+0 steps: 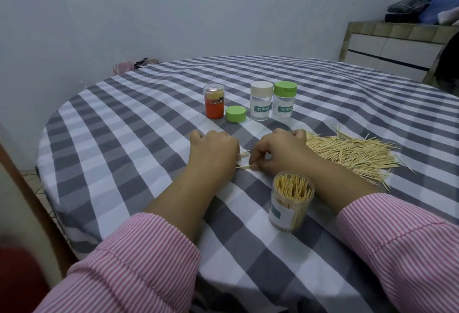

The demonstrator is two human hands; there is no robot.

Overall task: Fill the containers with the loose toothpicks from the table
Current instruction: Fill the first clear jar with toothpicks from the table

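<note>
A big pile of loose toothpicks [352, 153] lies on the checked tablecloth, right of my hands. An open clear container [290, 201] packed with upright toothpicks stands near the front, by my right forearm. My left hand [213, 148] lies knuckles up with curled fingers, and toothpick tips poke out at its right edge. My right hand [275, 148] pinches a few toothpicks [243, 166] low over the cloth between the two hands. Farther back stand two clear labelled containers, one with a beige lid [260, 101] and one with a green lid [284, 100].
An orange-labelled container [214, 101] with a clear cap stands at the back left, a loose green lid [236, 113] beside it. The round table [129, 119] curves away at left. A wooden chair back [29, 188] is at the left, a cabinet [392, 52] behind on the right.
</note>
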